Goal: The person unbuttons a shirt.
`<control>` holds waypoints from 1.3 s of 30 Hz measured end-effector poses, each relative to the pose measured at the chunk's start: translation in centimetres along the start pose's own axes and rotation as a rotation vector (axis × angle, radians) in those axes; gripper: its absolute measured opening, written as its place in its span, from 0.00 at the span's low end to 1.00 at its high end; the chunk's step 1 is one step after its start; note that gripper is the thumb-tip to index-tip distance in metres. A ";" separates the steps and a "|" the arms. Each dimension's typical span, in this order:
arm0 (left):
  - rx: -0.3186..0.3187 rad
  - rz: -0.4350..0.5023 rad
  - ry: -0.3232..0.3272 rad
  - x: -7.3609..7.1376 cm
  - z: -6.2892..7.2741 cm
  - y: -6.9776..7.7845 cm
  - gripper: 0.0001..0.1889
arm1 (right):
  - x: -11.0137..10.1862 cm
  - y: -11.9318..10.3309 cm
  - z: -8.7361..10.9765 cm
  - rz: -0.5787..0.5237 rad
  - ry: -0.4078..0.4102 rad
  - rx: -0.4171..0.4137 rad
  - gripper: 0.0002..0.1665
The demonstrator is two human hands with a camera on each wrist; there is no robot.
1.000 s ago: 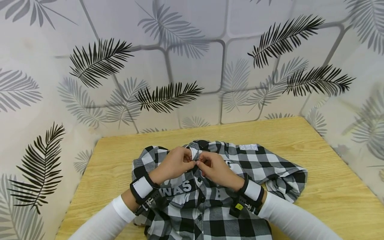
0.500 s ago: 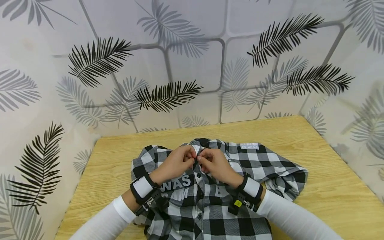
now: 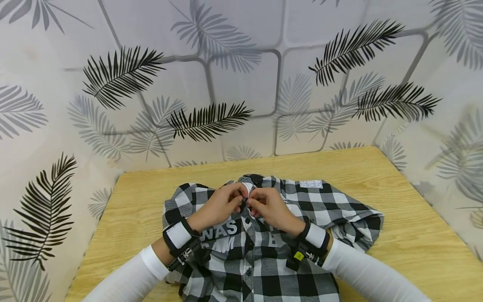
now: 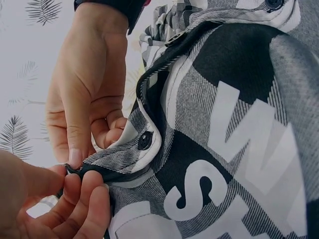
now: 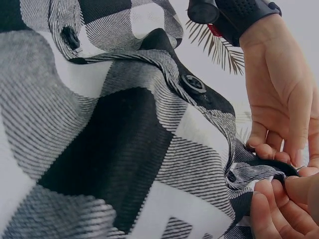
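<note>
A black, white and grey checked button-up shirt [image 3: 279,268] lies front up, with pale printed letters on its chest. At its upper front, just below the collar, my left hand [image 3: 220,205] and right hand [image 3: 272,209] meet, thumbs and fingers pinching the button-front edge. In the left wrist view my left fingers [image 4: 82,199] grip the dark edge beside the right thumb [image 4: 76,155]. A dark button [image 4: 145,140] shows on the lifted strip near them. In the right wrist view another button [image 5: 193,83] stands farther down the edge. What lies between the fingertips is mostly hidden.
The shirt rests on a light wooden table [image 3: 411,235]. One sleeve [image 3: 351,214] stretches out to the right, its end folded under. Behind the table rises a wall [image 3: 241,84] with a leaf pattern. Both wrists carry black straps with cameras.
Both hands have risen slightly with the shirt's front edge, uncovering more of the printed letters below. The left fingers have shifted a little at the edge. Both hands stay close together near the collar.
</note>
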State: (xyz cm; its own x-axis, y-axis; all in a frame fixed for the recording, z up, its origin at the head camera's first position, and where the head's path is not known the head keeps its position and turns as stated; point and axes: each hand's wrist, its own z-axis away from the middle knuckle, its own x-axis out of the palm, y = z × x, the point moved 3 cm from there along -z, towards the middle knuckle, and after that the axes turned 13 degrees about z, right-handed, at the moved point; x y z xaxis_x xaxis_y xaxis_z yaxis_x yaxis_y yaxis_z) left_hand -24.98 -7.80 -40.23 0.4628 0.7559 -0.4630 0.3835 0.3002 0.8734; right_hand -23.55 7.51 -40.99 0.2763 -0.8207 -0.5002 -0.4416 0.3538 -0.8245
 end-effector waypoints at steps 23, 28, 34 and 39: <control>-0.038 -0.095 0.075 -0.7 0.2 -1.5 0.06 | 0.1 -0.1 0.1 0.039 0.028 -0.010 0.07; -0.068 -0.049 0.134 -1.8 0.3 -2.1 0.09 | -0.7 -0.1 -0.1 0.010 0.080 0.008 0.06; -0.078 -0.052 0.106 -1.9 0.5 -0.7 0.10 | -1.3 0.1 -0.6 -0.050 0.121 0.053 0.07; -0.181 0.030 -0.130 -0.7 0.6 -0.1 0.11 | -1.7 -0.1 -0.9 -0.054 0.161 0.076 0.08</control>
State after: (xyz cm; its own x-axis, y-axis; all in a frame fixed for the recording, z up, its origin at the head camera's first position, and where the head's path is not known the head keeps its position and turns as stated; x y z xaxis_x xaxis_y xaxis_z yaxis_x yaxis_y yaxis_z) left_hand -24.82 -8.70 -40.14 0.5757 0.6880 -0.4419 0.2235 0.3874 0.8944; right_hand -24.70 8.46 -39.87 0.1552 -0.8983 -0.4110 -0.3623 0.3353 -0.8697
